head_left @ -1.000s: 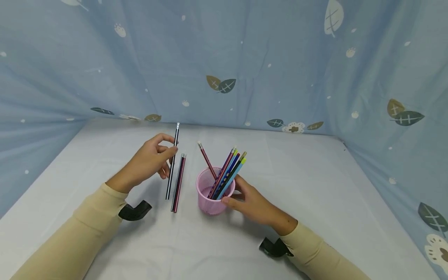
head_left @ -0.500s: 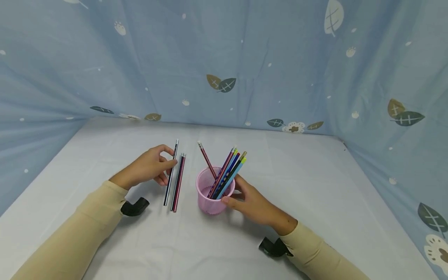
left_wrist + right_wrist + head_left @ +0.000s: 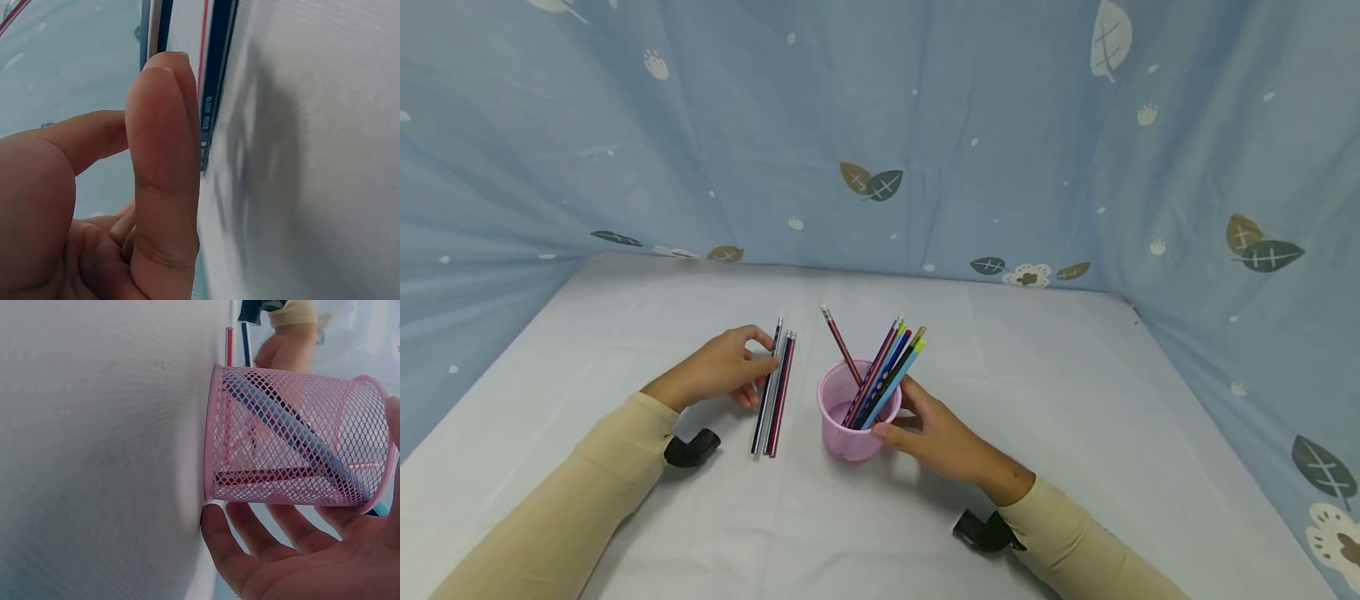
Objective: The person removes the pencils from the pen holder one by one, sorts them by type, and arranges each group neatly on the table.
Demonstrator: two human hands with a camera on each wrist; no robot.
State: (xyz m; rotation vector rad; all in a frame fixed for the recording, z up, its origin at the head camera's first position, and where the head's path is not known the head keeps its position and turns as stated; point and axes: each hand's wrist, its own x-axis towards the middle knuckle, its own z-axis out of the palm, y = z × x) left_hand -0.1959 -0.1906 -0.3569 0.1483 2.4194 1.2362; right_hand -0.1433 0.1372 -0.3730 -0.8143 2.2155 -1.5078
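Observation:
In the head view my left hand point(image 3: 726, 367) pinches a dark striped pencil point(image 3: 762, 421) between thumb and fingers. The pencil lies low, beside a small row of pencils point(image 3: 782, 400) with dark and red stripes on the table. In the left wrist view the thumb point(image 3: 162, 137) hides part of the pencils behind it. My right hand point(image 3: 936, 433) holds the side of a pink mesh pencil cup point(image 3: 848, 442), fingers round its wall and thumb at the rim. Several pencils point(image 3: 883, 379) lean in the cup, mostly to the right, while one red pencil point(image 3: 842, 346) tilts left.
A white cloth point(image 3: 1075, 400) covers the table. Blue leaf-patterned fabric point(image 3: 880, 125) hangs along the back and sides. Black camera mounts sit at the left wrist point(image 3: 692, 450) and the right wrist point(image 3: 985, 532).
My left hand has come down and nearer with the striped pencil, bringing it almost level with the row beside it. The right hand and the pencil cup have stayed put.

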